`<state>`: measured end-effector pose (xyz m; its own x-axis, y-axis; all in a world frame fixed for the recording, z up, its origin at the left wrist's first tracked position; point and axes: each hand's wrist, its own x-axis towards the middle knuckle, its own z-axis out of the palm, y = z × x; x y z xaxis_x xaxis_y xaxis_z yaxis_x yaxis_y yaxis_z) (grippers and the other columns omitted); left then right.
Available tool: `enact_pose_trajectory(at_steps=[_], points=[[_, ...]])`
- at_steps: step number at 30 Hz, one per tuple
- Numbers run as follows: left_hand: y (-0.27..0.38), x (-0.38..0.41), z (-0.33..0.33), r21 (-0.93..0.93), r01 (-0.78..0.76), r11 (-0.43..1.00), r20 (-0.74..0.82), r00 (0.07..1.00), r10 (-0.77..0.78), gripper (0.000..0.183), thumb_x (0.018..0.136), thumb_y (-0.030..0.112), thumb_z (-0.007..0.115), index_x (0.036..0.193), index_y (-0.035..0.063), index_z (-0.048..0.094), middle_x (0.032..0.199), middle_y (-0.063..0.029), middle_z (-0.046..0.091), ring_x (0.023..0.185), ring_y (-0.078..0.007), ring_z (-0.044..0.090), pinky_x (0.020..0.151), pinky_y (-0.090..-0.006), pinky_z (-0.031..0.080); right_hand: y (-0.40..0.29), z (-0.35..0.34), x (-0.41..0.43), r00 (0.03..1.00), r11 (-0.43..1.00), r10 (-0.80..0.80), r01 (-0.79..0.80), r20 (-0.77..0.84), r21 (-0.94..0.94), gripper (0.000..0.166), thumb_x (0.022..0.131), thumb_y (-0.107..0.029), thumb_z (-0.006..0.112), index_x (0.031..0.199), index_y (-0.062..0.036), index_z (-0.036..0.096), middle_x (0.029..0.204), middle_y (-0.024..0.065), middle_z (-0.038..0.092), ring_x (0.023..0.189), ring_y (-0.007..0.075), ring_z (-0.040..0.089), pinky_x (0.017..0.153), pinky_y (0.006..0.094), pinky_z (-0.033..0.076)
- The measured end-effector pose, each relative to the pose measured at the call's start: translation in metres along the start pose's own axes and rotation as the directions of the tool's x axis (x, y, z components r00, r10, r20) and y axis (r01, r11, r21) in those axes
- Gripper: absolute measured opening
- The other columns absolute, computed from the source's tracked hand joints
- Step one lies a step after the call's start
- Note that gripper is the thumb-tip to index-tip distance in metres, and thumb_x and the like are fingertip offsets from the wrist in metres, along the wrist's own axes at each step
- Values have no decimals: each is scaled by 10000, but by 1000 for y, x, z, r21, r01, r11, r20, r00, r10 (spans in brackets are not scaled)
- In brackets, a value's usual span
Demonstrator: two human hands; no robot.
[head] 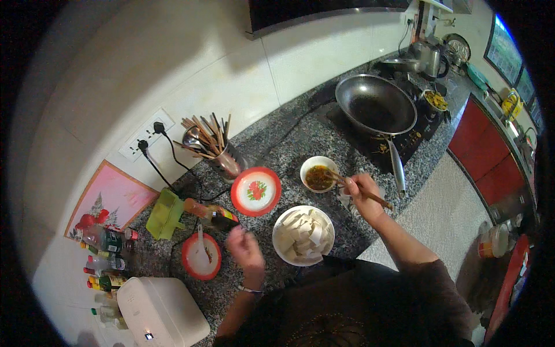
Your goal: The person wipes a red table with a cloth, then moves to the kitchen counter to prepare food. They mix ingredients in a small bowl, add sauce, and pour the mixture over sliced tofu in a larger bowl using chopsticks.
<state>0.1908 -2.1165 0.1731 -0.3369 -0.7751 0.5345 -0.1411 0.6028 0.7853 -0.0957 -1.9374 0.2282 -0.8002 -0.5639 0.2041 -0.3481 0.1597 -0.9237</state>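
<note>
My right hand [366, 195] holds wooden chopsticks [373, 198], their tips down in a small white bowl [305, 166] of brown sauce. Blurred, my left hand [246, 248] is over the counter with nothing seen in it, between a dark sauce bottle [221, 218] and the white bowl [277, 253] of pale flat strips. A red-rimmed enamel plate [234, 204] with a flower print lies beyond that hand. To the hand's left sits a red-rimmed dish [186, 262] with a white spoon [200, 240] in it.
A frying pan [368, 104] rests on the induction cooktop, its handle pointing towards me. Chopsticks and a ladle stand in a metal holder [227, 162] by the wall. At the left are a green plastic container [164, 215], several bottles [106, 262] and a white appliance [162, 303]. Cords run from the wall sockets.
</note>
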Motion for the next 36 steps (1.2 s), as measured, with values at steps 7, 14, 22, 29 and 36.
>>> enact_pose_trajectory(at_steps=[7, 14, 22, 29, 36], points=[[43, 63, 137, -234, 856, 461, 662, 488, -569, 517, 944, 265, 540, 1327, -29, 354, 1181, -169, 515, 1029, -274, 588, 884, -369, 518, 47, 27, 33, 990, 977, 123, -133, 74, 167, 245, 924, -229, 587, 997, 4, 608, 760, 75, 626, 649, 118, 585, 594, 289, 483], [8, 88, 185, -78, 968, 239, 845, 191, -499, 370, 872, 90, 501, 1220, -23, 443, 1128, -194, 574, 975, -317, 621, 881, -458, 536, 35, 14, 31, 992, 997, 46, -53, 115, 61, 201, 908, -192, 598, 914, 4, 637, 763, 116, 641, 615, 195, 607, 563, 324, 483], [-14, 80, 188, -174, 973, 149, 836, 226, -501, 376, 808, -4, 460, 1180, -40, 423, 1116, -212, 580, 1011, -360, 610, 844, -528, 546, 36, 22, 33, 970, 971, 93, -138, 224, 196, 196, 896, -203, 628, 892, -7, 630, 716, 67, 638, 629, 133, 602, 584, 298, 491], [29, 75, 136, -314, 939, 141, 839, 344, -421, 379, 788, 9, 469, 1155, -7, 378, 1128, -214, 567, 998, -354, 620, 818, -503, 551, 1, 8, 30, 973, 989, -120, 100, 196, 109, 157, 911, -162, 612, 920, -5, 610, 768, 56, 634, 645, 113, 592, 577, 263, 494], [91, 63, 75, -379, 882, 279, 776, 468, -423, 467, 871, 124, 450, 1331, 57, 401, 1261, -126, 541, 1116, -281, 568, 874, -446, 508, -54, -9, 24, 914, 973, -131, 44, 384, 226, 176, 894, -153, 640, 852, 15, 613, 745, 57, 641, 642, 110, 601, 556, 253, 489]])
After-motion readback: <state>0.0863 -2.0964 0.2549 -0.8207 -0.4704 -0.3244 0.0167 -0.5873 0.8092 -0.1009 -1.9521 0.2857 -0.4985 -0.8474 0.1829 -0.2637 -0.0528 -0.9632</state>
